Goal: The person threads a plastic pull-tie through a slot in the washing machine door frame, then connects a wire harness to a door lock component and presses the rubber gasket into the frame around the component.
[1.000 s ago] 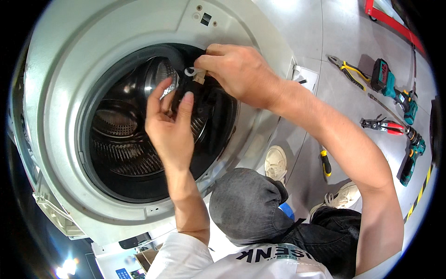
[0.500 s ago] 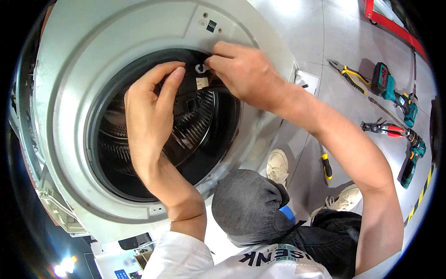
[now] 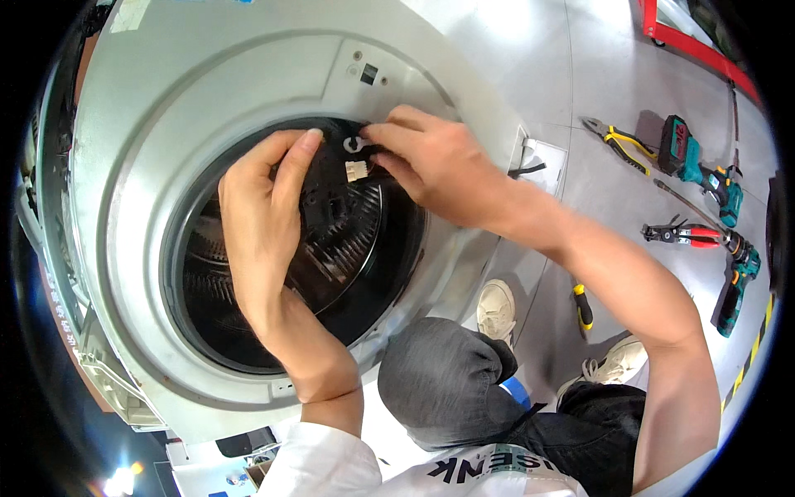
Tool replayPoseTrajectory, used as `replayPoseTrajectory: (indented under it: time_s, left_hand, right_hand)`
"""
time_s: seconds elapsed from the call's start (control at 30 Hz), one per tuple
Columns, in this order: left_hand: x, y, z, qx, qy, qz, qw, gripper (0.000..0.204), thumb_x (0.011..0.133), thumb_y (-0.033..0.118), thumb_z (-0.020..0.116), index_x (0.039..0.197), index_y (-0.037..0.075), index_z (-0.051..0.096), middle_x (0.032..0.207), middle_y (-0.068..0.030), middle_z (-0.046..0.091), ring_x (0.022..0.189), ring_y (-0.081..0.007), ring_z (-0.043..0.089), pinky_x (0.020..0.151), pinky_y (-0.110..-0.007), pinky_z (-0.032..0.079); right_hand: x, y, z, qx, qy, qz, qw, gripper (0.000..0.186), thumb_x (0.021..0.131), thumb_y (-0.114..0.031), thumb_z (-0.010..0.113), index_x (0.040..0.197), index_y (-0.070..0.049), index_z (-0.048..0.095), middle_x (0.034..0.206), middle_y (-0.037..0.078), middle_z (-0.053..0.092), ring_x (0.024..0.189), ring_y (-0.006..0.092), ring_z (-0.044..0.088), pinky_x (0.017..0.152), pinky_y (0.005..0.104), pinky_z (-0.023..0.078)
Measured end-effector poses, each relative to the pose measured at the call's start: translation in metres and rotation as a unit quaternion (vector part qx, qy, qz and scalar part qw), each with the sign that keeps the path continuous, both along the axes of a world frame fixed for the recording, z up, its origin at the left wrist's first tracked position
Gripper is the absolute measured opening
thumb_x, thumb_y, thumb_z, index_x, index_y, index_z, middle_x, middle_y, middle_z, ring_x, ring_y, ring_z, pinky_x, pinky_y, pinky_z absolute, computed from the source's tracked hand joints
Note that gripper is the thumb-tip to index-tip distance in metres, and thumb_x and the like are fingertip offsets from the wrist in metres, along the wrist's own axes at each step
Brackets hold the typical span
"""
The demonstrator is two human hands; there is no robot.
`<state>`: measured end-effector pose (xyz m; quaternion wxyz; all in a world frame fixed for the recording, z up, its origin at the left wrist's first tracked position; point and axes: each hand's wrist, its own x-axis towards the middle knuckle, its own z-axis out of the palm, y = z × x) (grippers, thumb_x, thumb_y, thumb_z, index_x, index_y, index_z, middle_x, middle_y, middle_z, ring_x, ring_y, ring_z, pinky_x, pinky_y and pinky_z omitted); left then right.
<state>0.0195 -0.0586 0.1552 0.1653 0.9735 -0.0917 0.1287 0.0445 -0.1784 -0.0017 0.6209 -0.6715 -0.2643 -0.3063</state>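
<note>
At the upper rim of the washing machine's dark door opening (image 3: 182, 248), my left hand (image 3: 261, 199) pinches a black plastic part (image 3: 331, 195), thumb and index finger near its top. My right hand (image 3: 439, 166) has its fingers closed at a white looped clip (image 3: 354, 145) to the right of that. Just below the clip, a small cream connector (image 3: 356, 170) shows against the black part. Behind these lies the ribbed steel drum (image 3: 344, 257), partly hidden by the part and my left wrist.
The pale front panel (image 3: 132, 149) surrounds the opening. On the tiled floor at right lie pliers (image 3: 621, 141), two cordless drills (image 3: 696, 166) (image 3: 737, 282), red-handled cutters (image 3: 687, 236) and a yellow-black screwdriver (image 3: 583, 306). A red metal frame (image 3: 696, 50) stands behind. My shoes (image 3: 497, 311) are below.
My left hand has risen and turned, its fingers closing at the part's top. The cream connector is more exposed. The opening and my right hand now sit lower in view.
</note>
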Motion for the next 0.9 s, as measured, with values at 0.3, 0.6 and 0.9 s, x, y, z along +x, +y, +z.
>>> replayPoseTrajectory:
  time_s: [0.3, 0.6, 0.9]
  left_hand:
    - [0.000, 0.001, -0.001, -0.027, 0.009, -0.008, 1.000, 0.023, 0.089, 0.018, 0.063, 0.092, -0.005, 0.066, 0.064, -0.0100, 0.058, 0.062, -0.0090, 0.050, 0.061, -0.026, 0.044]
    - [-0.017, -0.006, -0.004, -0.118, -0.008, 0.032, 0.993, 0.034, 0.096, 0.027, 0.051, 0.101, -0.002, 0.066, 0.082, -0.0047, 0.064, 0.072, -0.0094, 0.055, 0.069, -0.024, 0.044]
    - [-0.027, 0.035, -0.050, -0.356, -0.088, 0.115, 0.923, 0.017, 0.088, -0.002, 0.051, 0.102, -0.002, 0.060, 0.094, -0.0077, 0.065, 0.084, -0.0107, 0.060, 0.075, -0.021, 0.046]
  right_hand:
    - [-0.014, 0.004, 0.015, 0.011, -0.055, 0.006, 0.998, 0.072, 0.062, -0.028, 0.082, 0.121, 0.000, 0.051, 0.110, 0.015, 0.051, 0.101, 0.0319, 0.053, 0.087, 0.0385, 0.045]
    - [-0.013, 0.007, 0.017, 0.032, -0.026, 0.000, 0.999, 0.064, 0.064, -0.027, 0.081, 0.115, 0.000, 0.054, 0.106, 0.015, 0.052, 0.099, 0.0323, 0.053, 0.086, 0.0392, 0.045]
    - [-0.021, 0.017, 0.015, 0.086, 0.054, 0.007, 0.995, 0.071, 0.063, -0.030, 0.083, 0.118, 0.000, 0.051, 0.112, 0.016, 0.051, 0.102, 0.0341, 0.051, 0.087, 0.0396, 0.045]
